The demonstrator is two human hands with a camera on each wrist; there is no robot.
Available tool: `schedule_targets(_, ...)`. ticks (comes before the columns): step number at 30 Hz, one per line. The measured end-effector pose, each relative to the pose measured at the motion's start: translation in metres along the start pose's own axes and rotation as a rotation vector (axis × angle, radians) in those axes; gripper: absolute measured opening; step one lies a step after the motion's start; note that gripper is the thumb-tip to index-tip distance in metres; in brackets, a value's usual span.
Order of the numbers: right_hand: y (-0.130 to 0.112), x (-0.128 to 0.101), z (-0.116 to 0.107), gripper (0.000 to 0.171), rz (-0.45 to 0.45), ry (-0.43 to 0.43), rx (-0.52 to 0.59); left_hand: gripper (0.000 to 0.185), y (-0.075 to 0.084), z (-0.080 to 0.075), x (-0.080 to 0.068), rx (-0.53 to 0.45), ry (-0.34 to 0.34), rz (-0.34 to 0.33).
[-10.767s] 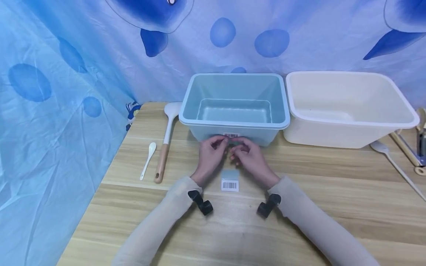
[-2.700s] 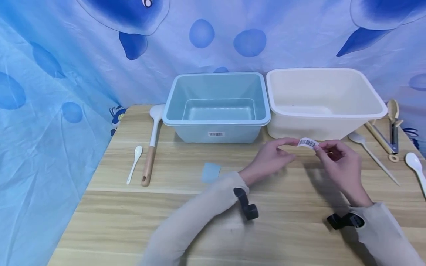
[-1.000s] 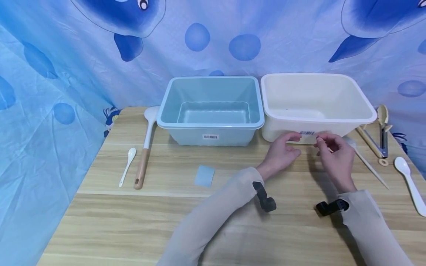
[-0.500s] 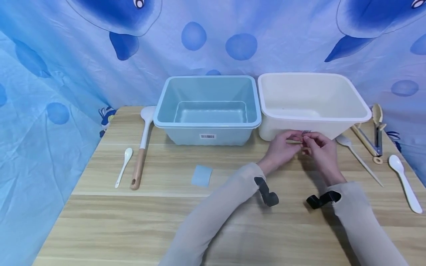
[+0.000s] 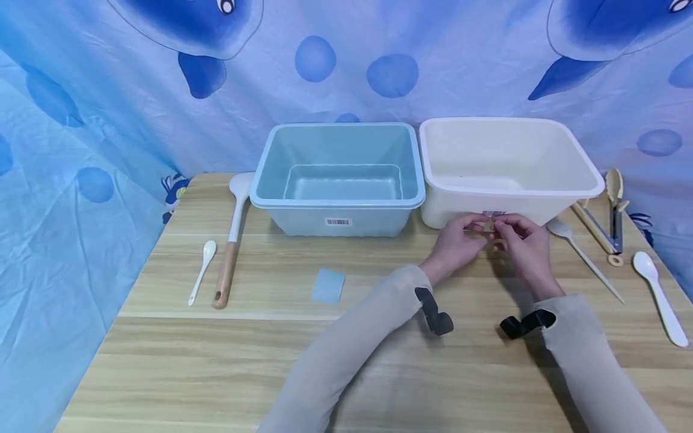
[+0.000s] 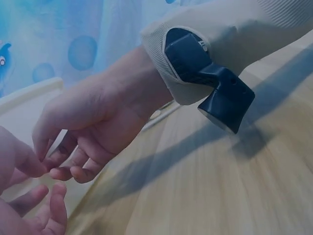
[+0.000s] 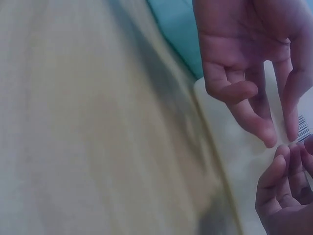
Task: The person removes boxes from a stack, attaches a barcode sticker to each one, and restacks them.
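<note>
A barcode label [image 5: 493, 213] lies against the front wall of the white bin [image 5: 444, 210]. My left hand [image 5: 457, 245] and right hand [image 5: 522, 245] meet at its lower edge, fingertips against the wall. In the right wrist view, striped bars of the label [image 7: 303, 129] show beside the fingertips of the left hand [image 7: 239, 44], with the right hand [image 7: 281, 196] below. From the left wrist view, the right hand [image 6: 98, 115] has its fingers bent near the left hand's fingers [image 6: 29, 198]. Part of the label is covered by fingers.
The light blue bin [image 5: 292, 222] stands left of the white one, bearing another barcode label [image 5: 338, 222]. A pale blue square [image 5: 328, 285] lies on the table. Ladle [image 5: 233, 228] and small spoon [image 5: 203, 270] are left; tongs [image 5: 617, 222] and white spoons [image 5: 657, 297] right.
Both hands moved from the blue bin to the white one, carrying a label from the pale square to its front wall. Over the last half second the fingers have slipped slightly, uncovering more barcode.
</note>
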State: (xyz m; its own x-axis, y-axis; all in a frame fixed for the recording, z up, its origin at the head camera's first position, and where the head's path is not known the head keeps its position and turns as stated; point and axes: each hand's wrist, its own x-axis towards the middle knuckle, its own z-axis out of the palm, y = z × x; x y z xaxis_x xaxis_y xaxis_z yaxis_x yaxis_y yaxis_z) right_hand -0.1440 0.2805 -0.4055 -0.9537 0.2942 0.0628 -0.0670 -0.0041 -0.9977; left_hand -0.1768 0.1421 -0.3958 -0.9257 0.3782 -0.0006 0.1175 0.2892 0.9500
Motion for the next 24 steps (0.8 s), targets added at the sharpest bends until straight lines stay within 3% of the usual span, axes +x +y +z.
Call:
schedule_targets(7, 0.005, -0.001, -0.002, 0.008, 0.006, -0.025, -0.066, 0.038, -0.001, -0.004, -0.002, 0.017, -0.012, 0.011)
schedule_targets(12, -0.006, -0.013, -0.004, 0.015, -0.054, -0.132, -0.264, 0.03, 0.005, -0.025, -0.012, 0.001, -0.1, 0.032)
schedule_targets(16, -0.027, -0.025, -0.003, 0.02, -0.174, -0.216, -0.421, 0.025, 0.013, -0.058, -0.026, 0.007, -0.208, 0.103)
schedule_targets(19, -0.051, -0.03, -0.002, 0.018, -0.264, -0.232, -0.531, 0.023, 0.023, -0.089, -0.035, 0.04, -0.263, 0.184)
schedule_targets(22, -0.075, -0.029, -0.004, 0.015, -0.354, -0.218, -0.631, 0.021, 0.035, -0.124, -0.045, 0.109, -0.257, 0.275)
schedule_targets(24, -0.09, -0.022, -0.01, 0.015, -0.392, -0.193, -0.668, 0.02, 0.042, -0.15, -0.051, 0.15, -0.209, 0.327)
